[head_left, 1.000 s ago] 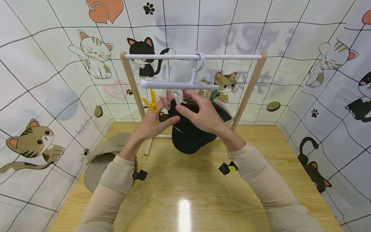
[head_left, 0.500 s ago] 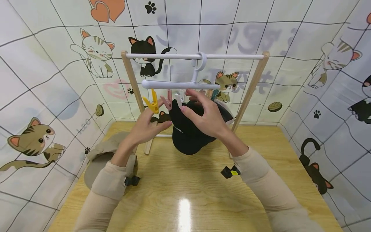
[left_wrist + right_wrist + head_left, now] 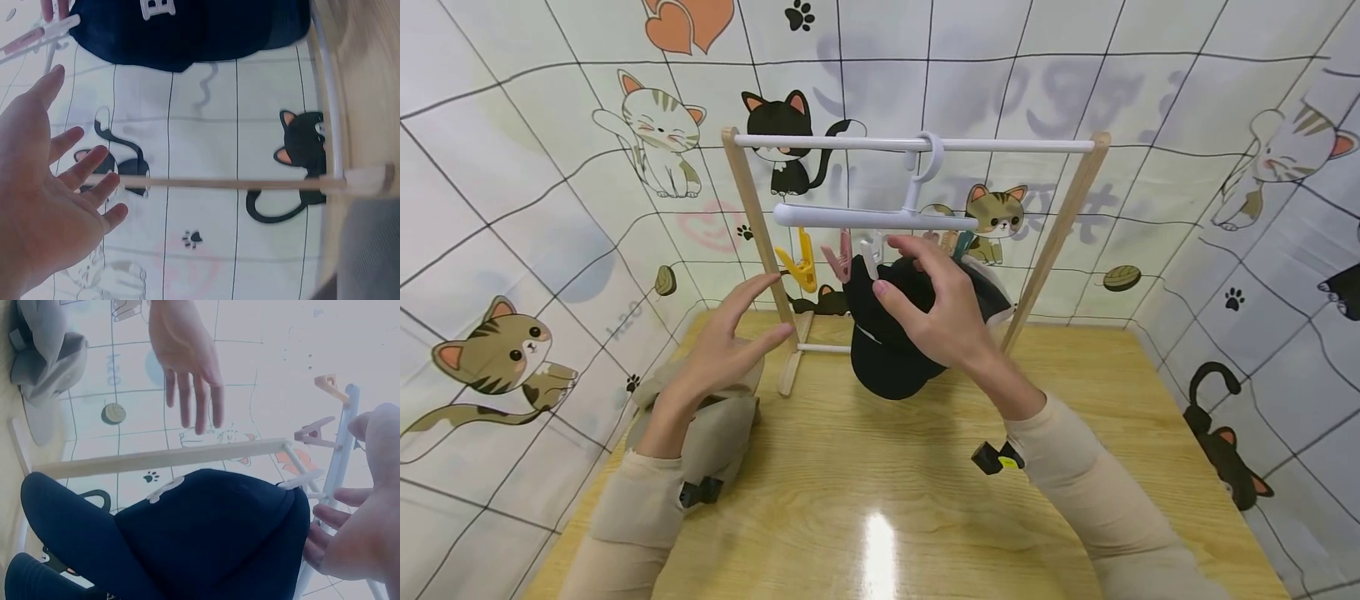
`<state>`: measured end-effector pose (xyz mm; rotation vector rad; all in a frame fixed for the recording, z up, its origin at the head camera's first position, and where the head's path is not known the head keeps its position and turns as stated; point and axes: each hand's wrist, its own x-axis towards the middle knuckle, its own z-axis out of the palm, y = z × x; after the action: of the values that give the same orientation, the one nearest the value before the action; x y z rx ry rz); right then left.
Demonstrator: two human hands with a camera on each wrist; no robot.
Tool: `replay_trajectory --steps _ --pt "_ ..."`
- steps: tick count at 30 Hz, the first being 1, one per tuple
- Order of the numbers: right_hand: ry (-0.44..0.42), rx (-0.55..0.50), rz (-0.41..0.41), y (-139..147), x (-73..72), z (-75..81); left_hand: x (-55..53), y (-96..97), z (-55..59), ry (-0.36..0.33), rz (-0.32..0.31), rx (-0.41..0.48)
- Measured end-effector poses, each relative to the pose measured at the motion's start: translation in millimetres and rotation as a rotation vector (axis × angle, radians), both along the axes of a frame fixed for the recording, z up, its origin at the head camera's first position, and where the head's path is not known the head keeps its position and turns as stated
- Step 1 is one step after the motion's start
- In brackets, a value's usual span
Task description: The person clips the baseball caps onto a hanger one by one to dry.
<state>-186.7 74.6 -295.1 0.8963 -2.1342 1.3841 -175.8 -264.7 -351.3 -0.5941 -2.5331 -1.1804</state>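
Note:
A black baseball cap hangs brim down from a white clothes peg under the white hanger. My right hand is beside that peg, thumb and fingers spread apart, fingertips right at the cap's upper edge in the right wrist view. My left hand is in the air left of the rack, palm inward with fingers loosely extended, holding nothing. A pink peg and a yellow peg on the hanger grip nothing.
The hanger hooks over the white bar of a wooden-legged rack. Another dark cap with a white part hangs behind, near a green peg. A khaki cap lies on the wooden table at left.
My left hand has drawn back from the pegs, down and to the left, over the khaki cap. My right hand has loosened from the white peg, its fingers spreading; the black cap still hangs.

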Motion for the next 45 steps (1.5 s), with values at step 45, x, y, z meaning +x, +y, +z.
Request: replay_trajectory --steps 45 --pt "-0.210 -0.193 0.285 -41.2 15.7 16.3 66.8 -40.0 -91.3 -0.013 -0.143 -0.502"
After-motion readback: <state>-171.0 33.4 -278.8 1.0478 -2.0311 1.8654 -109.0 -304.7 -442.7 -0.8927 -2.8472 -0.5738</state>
